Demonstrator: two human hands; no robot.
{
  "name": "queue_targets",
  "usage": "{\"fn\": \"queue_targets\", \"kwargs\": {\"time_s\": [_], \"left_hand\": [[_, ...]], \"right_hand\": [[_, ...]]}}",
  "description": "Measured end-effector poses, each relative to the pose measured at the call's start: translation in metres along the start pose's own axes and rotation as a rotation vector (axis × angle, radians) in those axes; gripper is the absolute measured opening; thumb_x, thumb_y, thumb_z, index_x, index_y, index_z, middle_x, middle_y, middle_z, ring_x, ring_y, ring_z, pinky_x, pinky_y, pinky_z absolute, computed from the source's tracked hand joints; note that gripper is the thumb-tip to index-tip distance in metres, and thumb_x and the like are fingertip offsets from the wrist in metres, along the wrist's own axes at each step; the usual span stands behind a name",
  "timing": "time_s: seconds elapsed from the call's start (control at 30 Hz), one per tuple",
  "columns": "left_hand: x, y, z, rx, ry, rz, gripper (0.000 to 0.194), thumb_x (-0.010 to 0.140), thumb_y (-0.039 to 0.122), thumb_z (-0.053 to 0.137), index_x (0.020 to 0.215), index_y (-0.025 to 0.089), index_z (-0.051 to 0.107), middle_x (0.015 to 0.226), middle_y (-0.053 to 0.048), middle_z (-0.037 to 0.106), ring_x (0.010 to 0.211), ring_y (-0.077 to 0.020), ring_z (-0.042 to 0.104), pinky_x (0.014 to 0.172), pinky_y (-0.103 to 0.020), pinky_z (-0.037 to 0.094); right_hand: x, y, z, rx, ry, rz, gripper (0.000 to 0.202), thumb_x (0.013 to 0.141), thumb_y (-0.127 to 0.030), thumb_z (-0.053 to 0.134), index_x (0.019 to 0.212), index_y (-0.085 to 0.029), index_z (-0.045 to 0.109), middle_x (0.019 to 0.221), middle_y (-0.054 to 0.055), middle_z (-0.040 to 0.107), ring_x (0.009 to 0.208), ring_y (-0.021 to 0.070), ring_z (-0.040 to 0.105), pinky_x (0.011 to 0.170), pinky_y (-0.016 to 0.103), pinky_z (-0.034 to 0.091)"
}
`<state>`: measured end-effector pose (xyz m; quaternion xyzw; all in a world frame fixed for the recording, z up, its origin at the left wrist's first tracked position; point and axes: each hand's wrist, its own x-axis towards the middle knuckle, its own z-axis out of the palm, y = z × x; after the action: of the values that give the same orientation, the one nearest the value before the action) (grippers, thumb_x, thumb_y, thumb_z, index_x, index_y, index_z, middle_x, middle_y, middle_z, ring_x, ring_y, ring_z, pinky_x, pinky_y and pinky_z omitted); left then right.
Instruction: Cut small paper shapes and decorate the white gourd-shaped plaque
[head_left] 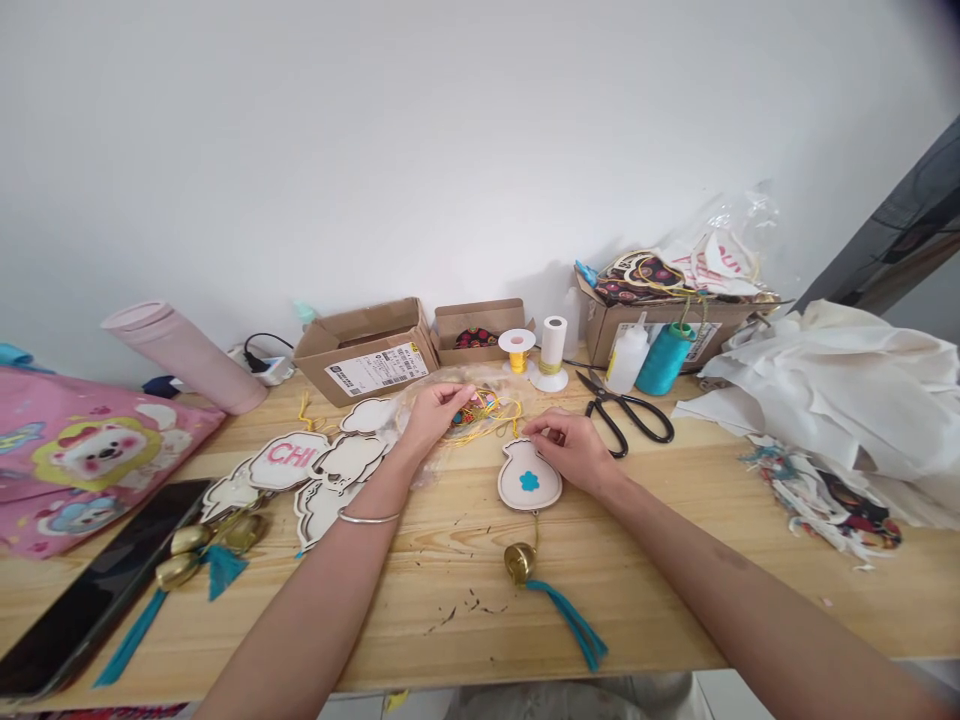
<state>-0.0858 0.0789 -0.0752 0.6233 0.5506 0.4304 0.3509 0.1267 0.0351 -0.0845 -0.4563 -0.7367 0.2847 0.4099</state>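
Note:
A pouch-shaped white ornament [529, 476] with a blue flower lies on the wooden table. Below it hang a gold bell [519, 563] and a blue tassel [574, 622]. My right hand [571, 448] is at the ornament's top right edge, fingers pinched by its yellow cord; what exactly they grip is too small to tell. My left hand [441, 415] is closed in a pinch above a clear plastic bag, beside the loose yellow cord [491, 408]. The thing between its fingertips cannot be made out.
White plaques [289, 461], bells and a black phone-like slab [97, 590] lie left. Behind are cardboard boxes [367, 352], thread spools [517, 350], a glue bottle [628, 358] and black scissors [626, 408]. White fabric [847, 390] and scraps [832, 500] lie right.

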Motion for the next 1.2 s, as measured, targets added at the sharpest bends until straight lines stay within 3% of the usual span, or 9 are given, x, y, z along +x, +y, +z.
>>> {"fn": "queue_targets", "kwargs": {"time_s": [0.17, 0.47, 0.67, 0.83, 0.97, 1.1, 1.2], "left_hand": [[0.001, -0.001, 0.001, -0.007, 0.014, 0.02, 0.032, 0.066, 0.046, 0.063, 0.072, 0.015, 0.071, 0.072, -0.005, 0.072, 0.069, -0.0179, 0.062, 0.066, -0.027, 0.047], [0.0, 0.0, 0.004, -0.006, 0.106, 0.06, 0.032, 0.066, 0.042, 0.064, 0.079, 0.014, 0.071, 0.078, -0.008, 0.072, 0.069, -0.0194, 0.063, 0.063, -0.03, 0.049], [-0.004, 0.015, 0.001, 0.048, 0.166, 0.182, 0.02, 0.068, 0.035, 0.063, 0.076, 0.018, 0.071, 0.09, -0.006, 0.069, 0.091, -0.0207, 0.059, 0.083, -0.034, 0.045], [-0.012, 0.04, 0.001, 0.098, 0.037, 0.118, 0.02, 0.063, 0.031, 0.069, 0.076, 0.016, 0.071, 0.073, -0.005, 0.07, 0.068, -0.018, 0.061, 0.063, -0.03, 0.048], [-0.025, 0.059, 0.005, 0.163, -0.17, 0.039, 0.022, 0.068, 0.035, 0.064, 0.076, 0.016, 0.07, 0.073, -0.004, 0.07, 0.065, -0.0159, 0.06, 0.058, -0.027, 0.046], [-0.041, 0.057, 0.016, 0.234, -0.332, 0.034, 0.018, 0.07, 0.033, 0.06, 0.075, 0.019, 0.07, 0.07, 0.0, 0.068, 0.062, -0.0136, 0.058, 0.057, -0.024, 0.042], [-0.049, 0.048, 0.026, 0.244, -0.346, 0.02, 0.016, 0.069, 0.031, 0.06, 0.073, 0.019, 0.07, 0.068, 0.0, 0.067, 0.06, -0.013, 0.055, 0.055, -0.024, 0.041]], "right_hand": [[0.0, 0.0, 0.001, 0.005, -0.001, -0.012, 0.019, 0.068, -0.006, 0.051, 0.073, -0.016, 0.067, 0.07, 0.001, 0.064, 0.051, 0.0081, 0.046, 0.047, 0.02, 0.039], [0.0, 0.002, 0.0, 0.007, -0.005, -0.013, 0.02, 0.068, -0.006, 0.052, 0.074, -0.016, 0.067, 0.069, 0.001, 0.064, 0.05, 0.0079, 0.045, 0.047, 0.02, 0.038], [0.0, -0.001, -0.001, 0.012, -0.005, -0.016, 0.019, 0.068, -0.006, 0.052, 0.072, -0.015, 0.067, 0.068, 0.001, 0.063, 0.051, 0.0083, 0.046, 0.047, 0.02, 0.038], [0.0, -0.003, -0.002, 0.015, -0.002, -0.016, 0.019, 0.068, -0.006, 0.052, 0.072, -0.016, 0.068, 0.068, 0.001, 0.064, 0.05, 0.0083, 0.047, 0.046, 0.02, 0.039], [0.0, 0.0, -0.001, 0.016, 0.012, -0.016, 0.018, 0.07, -0.007, 0.053, 0.074, -0.016, 0.068, 0.069, 0.001, 0.064, 0.051, 0.0084, 0.049, 0.047, 0.02, 0.04], [0.0, 0.0, -0.001, 0.028, 0.019, -0.024, 0.019, 0.07, -0.007, 0.053, 0.075, -0.016, 0.068, 0.071, 0.002, 0.064, 0.052, 0.0088, 0.05, 0.048, 0.02, 0.041], [0.0, -0.002, -0.001, 0.031, 0.02, -0.028, 0.02, 0.068, -0.005, 0.052, 0.073, -0.016, 0.069, 0.07, 0.002, 0.065, 0.052, 0.0088, 0.05, 0.048, 0.02, 0.041]]}}
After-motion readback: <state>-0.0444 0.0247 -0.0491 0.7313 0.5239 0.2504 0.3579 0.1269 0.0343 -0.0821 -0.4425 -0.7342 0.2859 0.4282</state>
